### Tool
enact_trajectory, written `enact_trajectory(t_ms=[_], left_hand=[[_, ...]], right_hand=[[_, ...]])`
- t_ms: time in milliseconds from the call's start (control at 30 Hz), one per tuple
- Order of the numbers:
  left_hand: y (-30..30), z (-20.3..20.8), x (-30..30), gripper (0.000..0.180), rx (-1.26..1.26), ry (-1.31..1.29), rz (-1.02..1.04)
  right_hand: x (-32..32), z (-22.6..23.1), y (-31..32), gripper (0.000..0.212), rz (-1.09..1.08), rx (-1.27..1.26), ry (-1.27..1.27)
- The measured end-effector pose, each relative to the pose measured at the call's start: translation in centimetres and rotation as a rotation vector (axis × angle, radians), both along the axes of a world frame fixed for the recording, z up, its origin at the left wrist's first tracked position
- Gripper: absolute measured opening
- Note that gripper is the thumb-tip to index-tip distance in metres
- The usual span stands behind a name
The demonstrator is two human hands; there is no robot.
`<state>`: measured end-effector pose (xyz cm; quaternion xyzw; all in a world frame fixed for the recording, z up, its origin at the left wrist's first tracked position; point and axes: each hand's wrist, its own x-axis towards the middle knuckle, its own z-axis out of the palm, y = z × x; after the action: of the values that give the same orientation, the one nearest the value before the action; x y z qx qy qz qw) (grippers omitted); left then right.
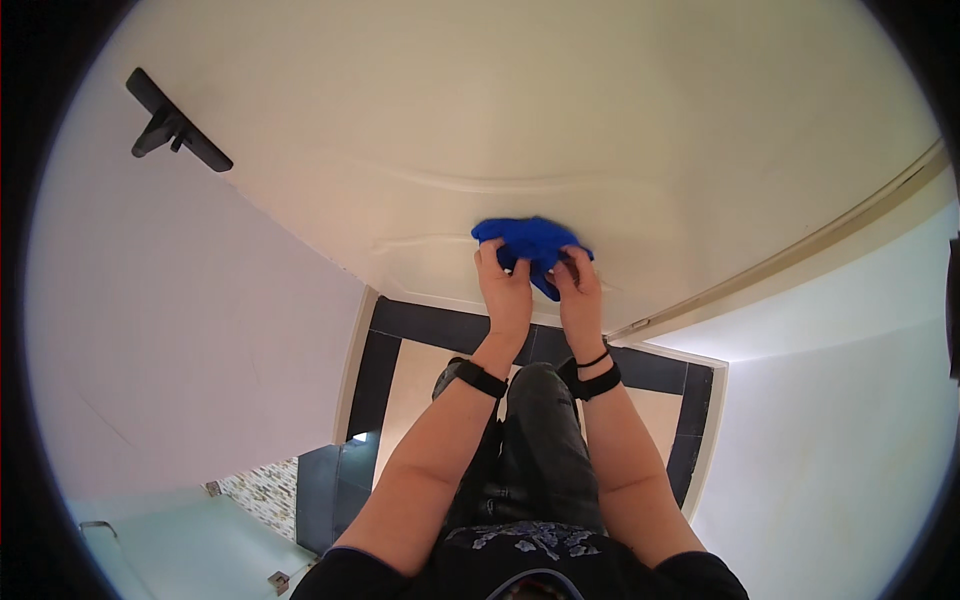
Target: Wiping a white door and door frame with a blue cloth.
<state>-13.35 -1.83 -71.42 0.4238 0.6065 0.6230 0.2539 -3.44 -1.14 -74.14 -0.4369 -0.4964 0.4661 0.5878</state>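
A bright blue cloth is bunched up in front of the cream door, low on its panel. My left hand grips the left part of the cloth, thumb and fingers closed on it. On the right part, my right hand holds it too, with curled fingers. A loose end of the cloth hangs down between my two hands. Whether the cloth touches the door surface is hard to make out. Both forearms reach forward, a black band around each wrist.
A black door handle sticks out at the upper left. White walls flank the door. Below, the floor has dark border tiles around a beige middle. A frosted glass panel with metal fittings stands at the lower left.
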Motion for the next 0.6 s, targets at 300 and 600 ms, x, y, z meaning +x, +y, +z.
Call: enact_trajectory(t_ms=[300, 600], left_hand=[[1.1, -8.7, 0.1, 0.033, -0.321, 0.163, 0.043], [0.8, -6.6, 1.6, 0.043, -0.351, 0.098, -0.067]], right_hand=[[0.8, -8.1, 0.0, 0.028, 0.113, -0.366, -0.153], [1.0, -4.5, -1.1, 0.032, -0.050, -0.224, 0.041]])
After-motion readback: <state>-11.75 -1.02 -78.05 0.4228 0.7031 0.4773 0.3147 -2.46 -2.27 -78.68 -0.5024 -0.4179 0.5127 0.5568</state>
